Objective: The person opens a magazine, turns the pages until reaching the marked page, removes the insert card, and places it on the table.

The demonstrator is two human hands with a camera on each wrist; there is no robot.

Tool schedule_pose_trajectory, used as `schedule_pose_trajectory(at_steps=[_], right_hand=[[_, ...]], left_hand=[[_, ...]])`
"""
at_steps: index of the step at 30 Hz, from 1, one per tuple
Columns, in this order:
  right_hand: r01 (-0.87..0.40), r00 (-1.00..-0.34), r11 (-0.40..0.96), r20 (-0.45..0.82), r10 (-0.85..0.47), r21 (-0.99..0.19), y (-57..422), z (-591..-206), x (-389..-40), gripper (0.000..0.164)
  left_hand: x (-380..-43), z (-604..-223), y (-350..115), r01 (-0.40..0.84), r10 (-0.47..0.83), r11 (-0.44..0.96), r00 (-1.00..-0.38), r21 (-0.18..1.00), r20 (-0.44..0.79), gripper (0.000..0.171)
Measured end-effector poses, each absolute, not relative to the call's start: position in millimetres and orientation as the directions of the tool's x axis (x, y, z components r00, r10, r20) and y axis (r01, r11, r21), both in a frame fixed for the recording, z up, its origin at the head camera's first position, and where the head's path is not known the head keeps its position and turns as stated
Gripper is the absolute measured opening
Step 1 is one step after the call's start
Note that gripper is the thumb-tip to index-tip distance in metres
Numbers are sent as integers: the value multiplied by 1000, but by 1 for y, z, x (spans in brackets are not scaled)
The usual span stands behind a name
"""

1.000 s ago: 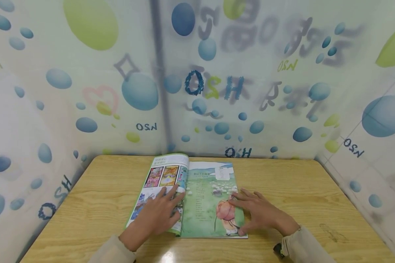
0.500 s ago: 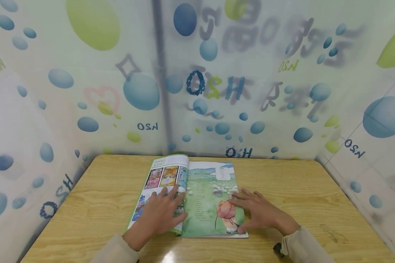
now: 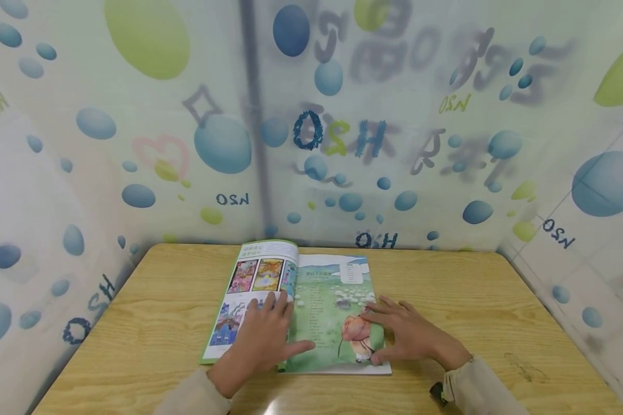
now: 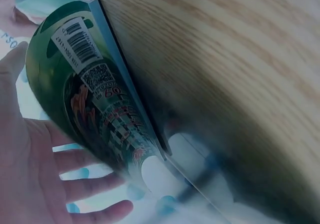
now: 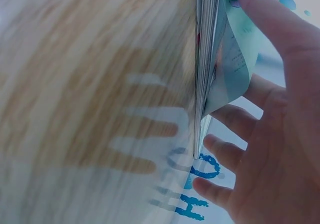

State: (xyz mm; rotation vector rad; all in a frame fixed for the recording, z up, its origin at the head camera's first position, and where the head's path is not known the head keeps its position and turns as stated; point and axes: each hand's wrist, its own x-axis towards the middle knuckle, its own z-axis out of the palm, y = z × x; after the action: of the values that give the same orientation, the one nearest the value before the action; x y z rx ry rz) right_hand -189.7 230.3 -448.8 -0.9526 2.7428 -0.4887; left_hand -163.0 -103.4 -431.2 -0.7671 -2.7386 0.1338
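A magazine (image 3: 322,323) lies spread on the wooden table. Its left page shows colour pictures, and its right page a green meadow with a large pink figure. My left hand (image 3: 265,337) rests on the left page near the fold, thumb stretched out over the right page. In the left wrist view its fingers are straight behind the bulging green back cover (image 4: 75,74) with a barcode. At the right edge, my right hand (image 3: 415,331) holds a page (image 5: 232,79) that bows up between thumb and index finger, over the stack of pages. Its other fingers are spread.
The wooden table (image 3: 498,311) reaches back to a pale curtain (image 3: 420,115) printed with blue and green drops, which also closes off both sides. A dark object (image 3: 438,394) sits at the right sleeve's cuff.
My left hand has slid right towards the fold, and its thumb has spread out over the right page. The right hand has barely moved; the page's edge beside it bows up more.
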Motion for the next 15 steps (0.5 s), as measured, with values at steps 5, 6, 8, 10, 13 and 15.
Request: schedule_pose_trajectory(at_steps=[5,6,8,10,13,15], right_hand=[[-562,-777,738,-69,-626,-374,229,-448,-190,91],[-560,-778,738,-67,-625,-377,228,-447,-190,91],[-557,-780,737,-63,-622,-383,227,-447,-190,90],[-554,-784,739,-59,-618,-383,226,-446,-190,89],[-549,-788,742,-56,-613,-385,224,-445,-191,87],[-546,-791,742,-52,-609,-389,223,-444,-191,87]], left_hand=[[-162,-431,-97,475,491,871,-847,-125,203,108],[-161,-431,-96,473,489,872,-850,-123,197,112],[-160,-431,-94,471,488,872,-852,-132,191,118],[-158,-431,-93,471,493,869,-848,-150,195,123],[-157,-432,-92,470,499,865,-843,-174,203,127],[-157,-432,-91,472,502,863,-840,-180,205,128]])
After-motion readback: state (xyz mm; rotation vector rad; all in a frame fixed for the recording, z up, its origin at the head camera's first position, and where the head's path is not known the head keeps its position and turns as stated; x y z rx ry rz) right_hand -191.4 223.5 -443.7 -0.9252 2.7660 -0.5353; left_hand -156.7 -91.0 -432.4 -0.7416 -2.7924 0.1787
